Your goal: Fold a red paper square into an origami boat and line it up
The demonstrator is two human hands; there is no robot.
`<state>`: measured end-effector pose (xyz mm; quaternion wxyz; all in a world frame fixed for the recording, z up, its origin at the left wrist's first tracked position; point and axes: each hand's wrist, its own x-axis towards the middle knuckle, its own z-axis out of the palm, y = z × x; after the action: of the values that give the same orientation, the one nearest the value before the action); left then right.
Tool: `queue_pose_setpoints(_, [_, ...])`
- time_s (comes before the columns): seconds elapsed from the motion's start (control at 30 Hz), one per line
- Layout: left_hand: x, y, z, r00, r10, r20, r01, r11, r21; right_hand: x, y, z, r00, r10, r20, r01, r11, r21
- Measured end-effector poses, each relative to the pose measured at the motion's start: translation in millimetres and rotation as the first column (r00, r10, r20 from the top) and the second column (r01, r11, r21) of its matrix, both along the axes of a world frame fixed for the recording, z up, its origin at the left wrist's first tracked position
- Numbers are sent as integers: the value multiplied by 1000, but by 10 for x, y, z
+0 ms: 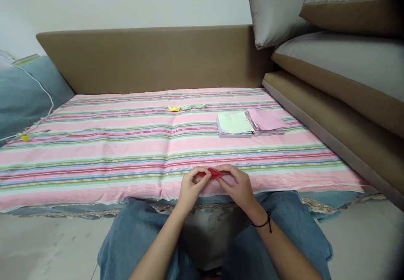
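A small piece of folded red paper [215,173] is held above the front edge of the striped cloth. My left hand [193,186] pinches its left end between thumb and fingers. At the other end, my right hand [239,186] grips the paper the same way, with a dark cord bracelet on the wrist. The paper has a pointed, diamond-like outline; its finer folds are too small to make out. Farther back on the cloth lie a folded yellow paper boat [174,109] and two pale green folded papers [192,107] in a row.
Two stacks of square paper sit right of centre, one topped with pale green [235,123], one with pink [267,119]. Grey-brown cushions [341,65] pile up at the right. A white cable [44,88] runs along the left. The striped cloth [126,147] covers the seat before a brown backrest [158,61].
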<state>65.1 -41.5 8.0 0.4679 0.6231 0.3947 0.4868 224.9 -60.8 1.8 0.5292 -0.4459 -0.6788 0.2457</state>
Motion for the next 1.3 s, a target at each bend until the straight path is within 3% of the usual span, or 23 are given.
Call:
queue_pose_setpoints(0.1, [-13,0,23,999,1,-32,-1,1000,6,19,-7,3,998,-11,-64,10,1000,-10])
queue_pose_setpoints(0.4, [-33,-40,54,945,73,-318,8,969,245,21,17,-63,958,57,-281,-95,988,-123])
queue_pose_setpoints(0.73, [-67,-28,103,972,49,-232,18,960,278,28,20,-52,904,119,-411,-235,941,-243])
queue_pose_setpoints(1.07, [-91,-26,92,977,6,-214,37,980,194,78,53,-63,901,108,-420,-257,913,-317])
queue_pose_setpoints(1.3, [-52,-55,79,999,-11,-42,12,1000,25,54,38,-18,903,45,-427,-214,909,-358])
